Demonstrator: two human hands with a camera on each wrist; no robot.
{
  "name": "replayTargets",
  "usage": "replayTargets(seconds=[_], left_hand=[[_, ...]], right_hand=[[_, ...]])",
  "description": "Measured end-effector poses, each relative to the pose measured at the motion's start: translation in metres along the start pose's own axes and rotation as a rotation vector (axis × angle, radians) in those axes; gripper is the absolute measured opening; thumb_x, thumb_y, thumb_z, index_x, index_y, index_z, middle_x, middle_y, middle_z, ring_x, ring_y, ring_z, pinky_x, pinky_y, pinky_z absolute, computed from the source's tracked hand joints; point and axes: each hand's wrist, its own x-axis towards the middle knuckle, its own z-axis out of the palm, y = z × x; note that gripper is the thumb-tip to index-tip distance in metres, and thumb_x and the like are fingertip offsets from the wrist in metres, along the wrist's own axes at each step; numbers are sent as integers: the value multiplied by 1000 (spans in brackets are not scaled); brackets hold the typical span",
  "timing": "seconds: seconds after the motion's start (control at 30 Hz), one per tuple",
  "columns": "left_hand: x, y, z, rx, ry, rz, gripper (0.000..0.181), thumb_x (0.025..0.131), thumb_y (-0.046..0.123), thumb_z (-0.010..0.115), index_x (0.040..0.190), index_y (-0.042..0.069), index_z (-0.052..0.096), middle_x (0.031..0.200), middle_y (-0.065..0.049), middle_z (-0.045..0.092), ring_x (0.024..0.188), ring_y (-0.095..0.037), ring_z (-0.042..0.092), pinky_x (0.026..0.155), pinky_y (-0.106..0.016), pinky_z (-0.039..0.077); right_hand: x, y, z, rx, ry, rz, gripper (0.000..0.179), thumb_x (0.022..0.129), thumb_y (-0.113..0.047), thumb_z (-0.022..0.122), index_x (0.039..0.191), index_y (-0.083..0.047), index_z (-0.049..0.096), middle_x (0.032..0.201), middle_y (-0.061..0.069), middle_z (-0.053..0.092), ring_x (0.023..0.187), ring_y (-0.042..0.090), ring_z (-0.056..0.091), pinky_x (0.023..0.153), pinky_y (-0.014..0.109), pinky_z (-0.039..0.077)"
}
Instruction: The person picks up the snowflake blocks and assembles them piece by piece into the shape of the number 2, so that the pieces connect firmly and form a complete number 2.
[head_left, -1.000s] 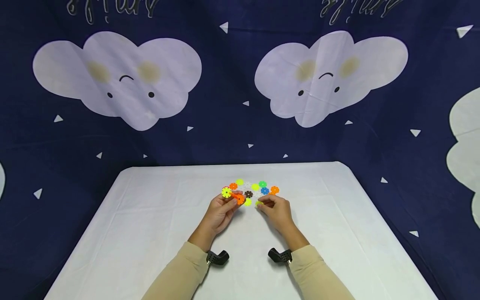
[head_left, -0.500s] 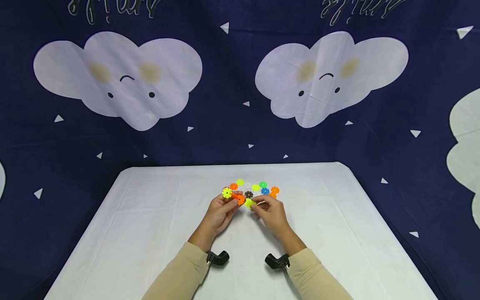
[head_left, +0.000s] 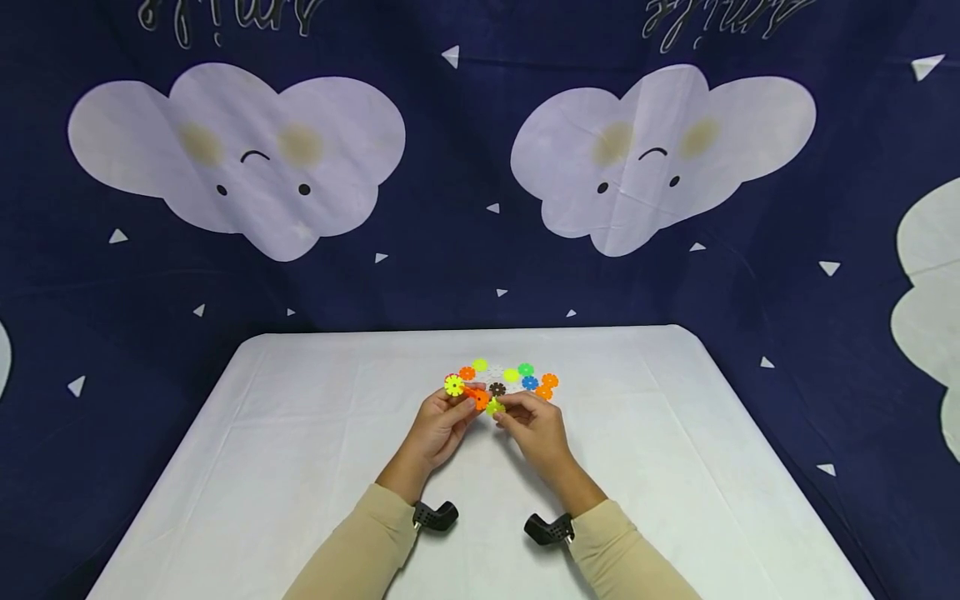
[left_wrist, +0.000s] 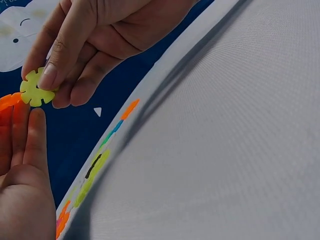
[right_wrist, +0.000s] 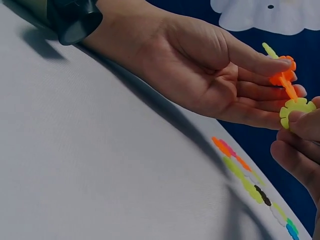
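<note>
Over the table (head_left: 262,467), your left hand (head_left: 442,421) is gripping joined snowflake discs (head_left: 481,402); your right hand (head_left: 537,427), pinching a yellow-green disc (left_wrist: 33,91); loose discs (head_left: 530,382) are lying unjoined.

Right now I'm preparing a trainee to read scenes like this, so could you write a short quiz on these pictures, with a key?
1. Multiple choice: what colour is the disc that the right hand pinches? A: blue. B: yellow-green. C: purple.
2. True or false: the dark brown disc is held in the left hand.
3. Fill the gap: in the wrist views, the pinched disc meets an ____ piece held by the left hand.

Key:
1. B.
2. False; the dark brown disc lies on the table.
3. Orange; whether the orange piece and disc are locked together cannot be told.
</note>
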Motion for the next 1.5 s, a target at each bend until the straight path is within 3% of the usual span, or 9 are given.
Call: replayTargets(seconds=[0.23,0.47,0.67,0.73,0.87,1.0,1.13,1.33,1.5], left_hand=[[-1,-1,1,36,30,-20,27,102,-15,57,128,-7,62,123,-15,70,114,-24,69,102,-36,54],[0,-2,3,75,47,-25,28,103,-13,57,132,-12,58,124,-17,70,112,-23,69,101,-35,55],[0,-3,1,79,40,-17,39,106,-11,53,142,-22,41,133,-28,63,113,-23,69,100,-34,55],[0,-3,1,77,41,-11,37,106,-11,53,140,-21,43,135,-30,62,114,-24,69,100,-34,55],[-1,-4,2,71,47,5,24,103,-15,55,124,-10,62,127,-25,68,112,-24,70,99,-35,56],[-1,-5,2,78,23,20,27,101,-17,56,113,2,70,119,-16,74,110,-23,71,97,-34,57],[-1,-5,2,64,13,31,25,102,-15,57,114,2,71,121,-17,73,111,-24,71,99,-35,56],[-2,-6,2,40,5,33,22,102,-11,62,118,2,70,132,-28,64,113,-24,70,101,-37,55],[-2,-6,1,43,-62,55,25,101,-12,60,123,-3,69,131,-24,67,118,-25,68,104,-37,52]], right_hand=[[-1,1,3,-67,24,-117,28,77,31,74,103,20,70,93,30,70,73,44,72,68,39,65],[-1,23,3,-188,48,-257,31,73,29,80,100,15,75,87,22,72,67,33,73,64,29,63],[-1,29,3,-330,54,-356,30,75,18,87,101,6,79,90,11,75,73,24,73,68,23,61],[-1,29,4,-338,64,-378,30,75,18,87,101,6,79,90,11,75,73,24,73,68,23,61],[-2,29,5,-326,78,-383,30,75,19,86,101,7,79,88,11,75,71,23,73,66,22,61],[-4,29,6,-295,88,-376,29,75,21,85,101,9,78,87,13,75,70,24,74,65,22,61],[-4,29,6,-267,91,-374,29,75,22,85,101,11,77,87,16,74,69,26,74,65,24,62],[-4,30,6,-213,95,-335,29,77,20,84,103,12,77,88,15,74,69,27,75,66,25,62],[-4,30,5,-197,97,-317,28,79,20,83,104,11,77,89,15,74,69,26,75,66,25,62]])
